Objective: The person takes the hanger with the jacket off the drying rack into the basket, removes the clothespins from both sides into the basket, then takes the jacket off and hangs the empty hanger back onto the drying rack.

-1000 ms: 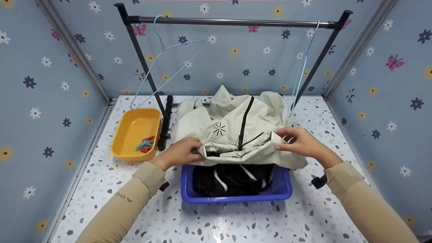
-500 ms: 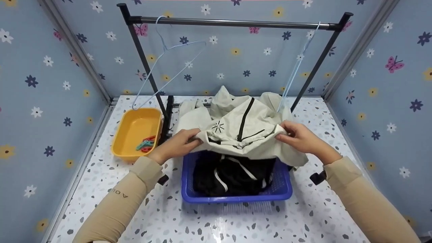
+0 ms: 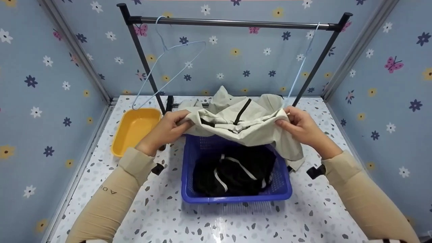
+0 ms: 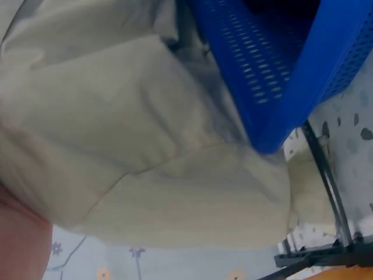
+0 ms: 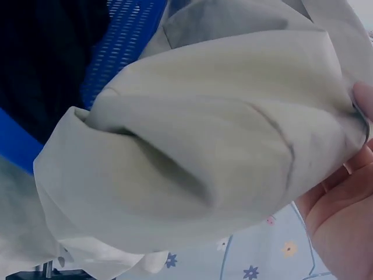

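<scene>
A pale beige jacket (image 3: pixel 256 133) with a black zip is held by its near edge between both hands, above the back of a blue basket (image 3: pixel 236 199). My left hand (image 3: pixel 168 128) pinches the edge at the left, thumb against the cloth. At the right, my right hand (image 3: pixel 302 130) grips the same edge between thumb and fingers. The rest of the jacket lies in folds behind. In the left wrist view the jacket cloth (image 4: pixel 145 134) fills much of the frame beside the basket. Black clothing (image 3: pixel 236 172) with white stripes lies in the basket.
A dark clothes rack (image 3: pixel 219 22) spans the back, with a light blue hanger (image 3: pixel 165 50) at its left and another hanger (image 3: pixel 300 67), seen edge-on, at its right. A yellow basin (image 3: pixel 130 128) stands left, partly behind the left arm. Flowered walls enclose the table.
Both hands have lifted the jacket's near edge up and away toward the rack, uncovering more of the basket. The right hand has closed on the edge. The left arm now hides the basin's clothespins.
</scene>
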`<state>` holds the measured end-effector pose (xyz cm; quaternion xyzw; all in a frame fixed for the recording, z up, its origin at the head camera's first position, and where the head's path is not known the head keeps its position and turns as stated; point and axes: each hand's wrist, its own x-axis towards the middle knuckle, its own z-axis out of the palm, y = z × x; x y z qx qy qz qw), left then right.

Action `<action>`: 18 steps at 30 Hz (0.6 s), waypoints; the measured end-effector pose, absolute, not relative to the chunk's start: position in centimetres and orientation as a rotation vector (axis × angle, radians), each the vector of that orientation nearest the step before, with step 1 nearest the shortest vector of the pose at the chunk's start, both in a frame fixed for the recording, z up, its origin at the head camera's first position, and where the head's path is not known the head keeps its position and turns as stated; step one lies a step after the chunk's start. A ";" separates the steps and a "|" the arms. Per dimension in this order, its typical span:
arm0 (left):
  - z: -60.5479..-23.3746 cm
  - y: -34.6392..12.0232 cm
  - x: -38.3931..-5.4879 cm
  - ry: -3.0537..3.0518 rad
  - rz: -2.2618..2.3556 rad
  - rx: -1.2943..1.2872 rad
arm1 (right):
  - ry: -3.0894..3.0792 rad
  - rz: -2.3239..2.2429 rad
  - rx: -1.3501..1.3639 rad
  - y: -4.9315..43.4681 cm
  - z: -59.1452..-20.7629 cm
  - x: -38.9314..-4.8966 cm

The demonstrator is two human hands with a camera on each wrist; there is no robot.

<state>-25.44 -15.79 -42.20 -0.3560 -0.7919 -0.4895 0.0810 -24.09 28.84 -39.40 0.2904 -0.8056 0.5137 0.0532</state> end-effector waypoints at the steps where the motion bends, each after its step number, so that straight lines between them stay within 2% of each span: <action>1: -42.2 -16.0 -25.3 -2.372 -1.469 -1.091 | -2.445 1.575 0.916 28.8 -39.5 -24.0; 11: -43.3 -16.2 -23.2 -2.786 -1.399 -1.395 | -2.570 1.529 1.307 28.6 -41.4 -24.0; 18: -45.6 -15.4 -22.0 -2.979 -1.060 -1.540 | -2.780 1.326 1.560 28.0 -42.9 -23.5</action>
